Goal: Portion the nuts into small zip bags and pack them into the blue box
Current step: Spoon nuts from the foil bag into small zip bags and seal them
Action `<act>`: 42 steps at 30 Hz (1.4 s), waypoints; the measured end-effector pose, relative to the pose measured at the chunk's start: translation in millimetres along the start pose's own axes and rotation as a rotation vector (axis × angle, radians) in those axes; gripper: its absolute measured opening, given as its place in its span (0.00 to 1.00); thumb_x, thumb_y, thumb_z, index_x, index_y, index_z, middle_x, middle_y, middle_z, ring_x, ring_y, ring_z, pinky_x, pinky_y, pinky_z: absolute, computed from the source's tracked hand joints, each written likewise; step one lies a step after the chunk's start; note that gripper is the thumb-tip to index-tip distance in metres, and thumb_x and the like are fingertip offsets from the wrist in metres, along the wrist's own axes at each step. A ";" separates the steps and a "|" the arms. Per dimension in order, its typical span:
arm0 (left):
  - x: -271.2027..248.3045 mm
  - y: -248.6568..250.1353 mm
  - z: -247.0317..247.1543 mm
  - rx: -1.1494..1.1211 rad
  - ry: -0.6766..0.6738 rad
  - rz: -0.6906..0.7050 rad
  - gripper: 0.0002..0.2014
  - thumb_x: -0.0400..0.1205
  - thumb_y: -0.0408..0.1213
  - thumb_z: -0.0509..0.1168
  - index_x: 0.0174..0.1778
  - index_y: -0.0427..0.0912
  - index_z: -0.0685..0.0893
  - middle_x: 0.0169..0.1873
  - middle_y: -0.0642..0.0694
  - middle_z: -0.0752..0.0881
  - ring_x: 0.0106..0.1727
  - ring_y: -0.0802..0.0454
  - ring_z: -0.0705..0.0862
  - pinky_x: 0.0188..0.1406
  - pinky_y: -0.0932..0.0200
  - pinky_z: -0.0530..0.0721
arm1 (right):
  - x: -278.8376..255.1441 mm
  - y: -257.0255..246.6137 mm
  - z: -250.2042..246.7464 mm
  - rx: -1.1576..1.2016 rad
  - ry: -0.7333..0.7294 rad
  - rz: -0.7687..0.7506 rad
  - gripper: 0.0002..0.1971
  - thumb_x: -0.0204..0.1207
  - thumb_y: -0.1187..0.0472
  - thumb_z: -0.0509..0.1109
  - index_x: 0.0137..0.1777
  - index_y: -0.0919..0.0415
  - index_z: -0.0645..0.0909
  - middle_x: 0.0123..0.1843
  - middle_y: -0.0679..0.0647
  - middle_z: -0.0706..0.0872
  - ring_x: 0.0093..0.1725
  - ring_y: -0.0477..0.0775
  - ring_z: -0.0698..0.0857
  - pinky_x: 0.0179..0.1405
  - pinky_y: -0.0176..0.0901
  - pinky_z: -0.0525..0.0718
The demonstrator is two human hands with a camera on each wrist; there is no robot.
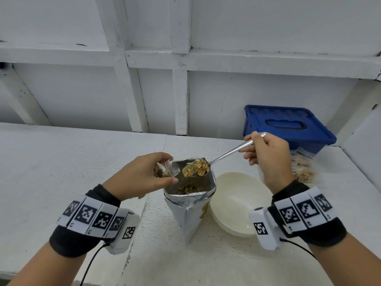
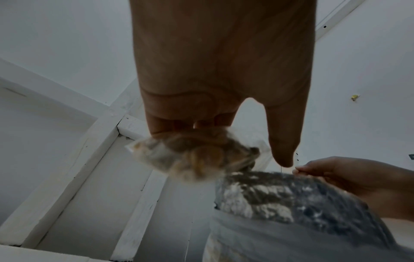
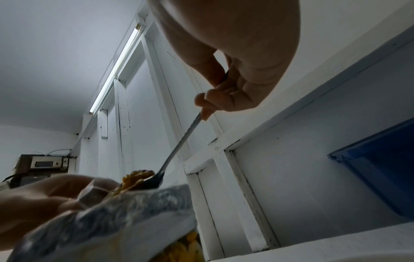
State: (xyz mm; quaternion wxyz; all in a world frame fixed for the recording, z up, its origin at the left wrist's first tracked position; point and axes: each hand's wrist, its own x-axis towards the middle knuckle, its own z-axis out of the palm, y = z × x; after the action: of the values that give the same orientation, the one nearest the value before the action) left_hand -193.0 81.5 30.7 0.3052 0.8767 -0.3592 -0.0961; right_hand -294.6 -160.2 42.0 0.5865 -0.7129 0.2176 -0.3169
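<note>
Nuts [image 1: 195, 169] heaped on the spoon [image 1: 226, 154], which sits over the open mouth of the foil pouch [image 1: 190, 205] — more nuts visible down inside the pouch. Spoon bowl is just beside the small zip bag [image 1: 166, 169], mouth of the bag facing the spoon.

Left hand [image 1: 140, 176] pinches the zip bag between thumb and fingers at the pouch's left rim; bag already has some nuts in it, seen from the left wrist view [image 2: 195, 156]. Right hand [image 1: 268, 156] has fingers curled around the spoon handle, gripping near its end; the right wrist view shows the same grip [image 3: 233, 95] with the spoon [image 3: 177, 150] angled down to the pouch [image 3: 116, 218].

Pouch stands upright on the white table [image 1: 61, 162]. Cream bowl [image 1: 237, 203] just right of it, touching or nearly — can't tell. Filled zip bags [image 1: 303, 168] lie behind the right wrist, in front of the blue box [image 1: 286, 125], lid on, at the table's far right against the wall.
</note>
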 end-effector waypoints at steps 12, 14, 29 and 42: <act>7.6 15.6 6.5 -0.074 0.048 0.055 0.36 0.61 0.63 0.67 0.65 0.51 0.77 0.46 0.64 0.80 0.49 0.61 0.82 0.42 0.63 0.85 | 2.4 -17.0 19.6 0.004 -0.047 -0.069 0.12 0.82 0.63 0.59 0.39 0.59 0.80 0.30 0.57 0.86 0.22 0.43 0.82 0.21 0.34 0.78; 8.6 16.2 9.2 -0.099 0.078 0.060 0.34 0.62 0.61 0.67 0.64 0.51 0.76 0.46 0.63 0.80 0.49 0.67 0.79 0.40 0.71 0.81 | 1.4 -21.8 24.7 -0.032 -0.065 -0.122 0.12 0.83 0.62 0.58 0.40 0.59 0.80 0.30 0.56 0.86 0.23 0.42 0.82 0.22 0.34 0.79; 8.6 -0.3 12.1 -0.319 0.245 0.040 0.24 0.63 0.65 0.68 0.52 0.61 0.77 0.43 0.59 0.85 0.45 0.67 0.83 0.39 0.74 0.81 | 9.0 -55.4 14.3 -0.067 0.002 -0.549 0.10 0.83 0.59 0.60 0.48 0.62 0.81 0.32 0.47 0.84 0.27 0.40 0.83 0.26 0.31 0.81; 20.8 19.0 -7.0 -0.366 0.509 0.059 0.15 0.73 0.43 0.72 0.52 0.46 0.78 0.41 0.58 0.85 0.38 0.73 0.83 0.34 0.78 0.79 | -30.6 7.4 31.6 -0.541 -0.539 -0.259 0.04 0.80 0.55 0.64 0.46 0.54 0.77 0.37 0.51 0.85 0.38 0.49 0.82 0.40 0.38 0.80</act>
State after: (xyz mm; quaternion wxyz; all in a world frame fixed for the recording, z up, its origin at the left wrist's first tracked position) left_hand -186.1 59.9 48.8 0.5408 0.7922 -0.2734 0.0721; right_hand -293.3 -118.9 25.2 0.3692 -0.9206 0.0399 -0.1211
